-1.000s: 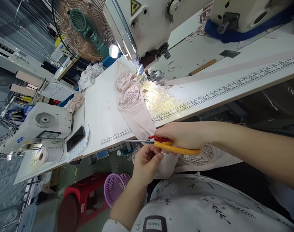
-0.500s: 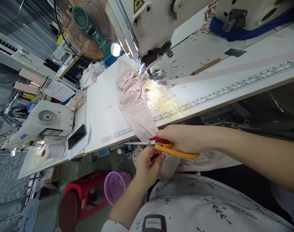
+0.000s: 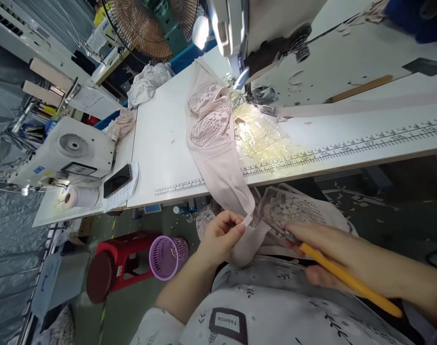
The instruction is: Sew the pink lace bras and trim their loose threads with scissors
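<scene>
A pale pink lace garment [image 3: 218,163] lies on the white table by the sewing machine and hangs over its front edge. At the lower centre my left hand [image 3: 223,237] pinches the end of a narrow pale strip of it. To the right, my right hand [image 3: 322,249] is wrapped round scissors with orange and red handles [image 3: 351,282]. Their blades point up and left, close to the hanging fabric, and are partly blurred. More lace fabric [image 3: 290,206] hangs below the table edge, behind the blades and over my lap.
A sewing machine [image 3: 276,28] stands over the table [image 3: 160,143], with yellowish film [image 3: 261,139] beside its needle. At left are a second machine [image 3: 74,148], a phone [image 3: 117,181], a red stool [image 3: 128,258] and a purple basket [image 3: 168,256].
My right hand has moved right and down with the scissors, which now angle up-left rather than lying nearly level above my left hand. The view has shifted, showing more lace fabric under the table.
</scene>
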Available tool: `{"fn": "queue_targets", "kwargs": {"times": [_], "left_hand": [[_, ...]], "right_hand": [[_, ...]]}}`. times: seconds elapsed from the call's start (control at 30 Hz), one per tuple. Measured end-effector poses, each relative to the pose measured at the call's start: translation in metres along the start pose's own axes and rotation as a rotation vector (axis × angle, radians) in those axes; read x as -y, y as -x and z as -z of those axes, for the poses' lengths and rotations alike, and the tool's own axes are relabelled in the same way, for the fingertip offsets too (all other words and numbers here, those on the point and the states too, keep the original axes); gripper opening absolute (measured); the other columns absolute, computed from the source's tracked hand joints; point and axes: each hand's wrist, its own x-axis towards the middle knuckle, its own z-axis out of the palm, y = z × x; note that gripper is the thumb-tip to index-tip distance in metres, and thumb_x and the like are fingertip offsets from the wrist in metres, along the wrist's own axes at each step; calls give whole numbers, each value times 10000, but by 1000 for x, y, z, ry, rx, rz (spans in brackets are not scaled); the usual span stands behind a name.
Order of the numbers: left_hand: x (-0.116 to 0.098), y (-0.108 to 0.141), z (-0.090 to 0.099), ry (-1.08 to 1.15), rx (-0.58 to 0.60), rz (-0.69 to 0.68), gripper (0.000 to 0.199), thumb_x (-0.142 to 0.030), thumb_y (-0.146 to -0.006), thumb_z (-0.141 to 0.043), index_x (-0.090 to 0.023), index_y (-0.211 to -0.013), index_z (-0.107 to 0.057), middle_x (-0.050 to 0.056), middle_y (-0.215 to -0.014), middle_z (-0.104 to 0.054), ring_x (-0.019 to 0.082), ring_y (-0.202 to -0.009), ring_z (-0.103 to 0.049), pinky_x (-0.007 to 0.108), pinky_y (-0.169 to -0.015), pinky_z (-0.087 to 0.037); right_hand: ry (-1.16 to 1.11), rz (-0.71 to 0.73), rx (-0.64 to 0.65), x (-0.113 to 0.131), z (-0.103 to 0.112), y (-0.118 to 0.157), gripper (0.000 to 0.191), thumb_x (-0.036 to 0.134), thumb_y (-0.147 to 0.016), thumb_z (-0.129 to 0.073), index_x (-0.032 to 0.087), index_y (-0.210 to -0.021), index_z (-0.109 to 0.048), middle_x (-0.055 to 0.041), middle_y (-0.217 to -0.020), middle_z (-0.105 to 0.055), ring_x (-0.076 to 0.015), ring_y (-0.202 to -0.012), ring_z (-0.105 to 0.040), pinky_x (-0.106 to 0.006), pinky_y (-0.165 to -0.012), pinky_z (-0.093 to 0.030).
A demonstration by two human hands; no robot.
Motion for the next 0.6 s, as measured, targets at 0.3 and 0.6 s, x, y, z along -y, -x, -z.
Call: {"fn": "queue_targets", "kwargs": {"times": [0.3,0.6], "left_hand": [[0,0,-7,-21,-63,37,509,-574,-588,-757,-155,-662,-477,-12,-650,-502,73,-562,-399,214,-533,-287],[0,2,-10,-72,-106,34,414,-474,-631,-741,-162,-646,-469,-47,-571,-438,56,-503,-331,207,-498,-239]], "right_hand": [[43,-120,89,-27,-39,17,486,665,-877,-344,216,-699,-395,0,-644,-472,-140,-541,-449,-253,-498,-321],[111,-150,41,-27,-49,7,463,635,-882,-363,222,-672,-365,5,-612,-482,-140,-530,-451,-262,-504,-315]]}}
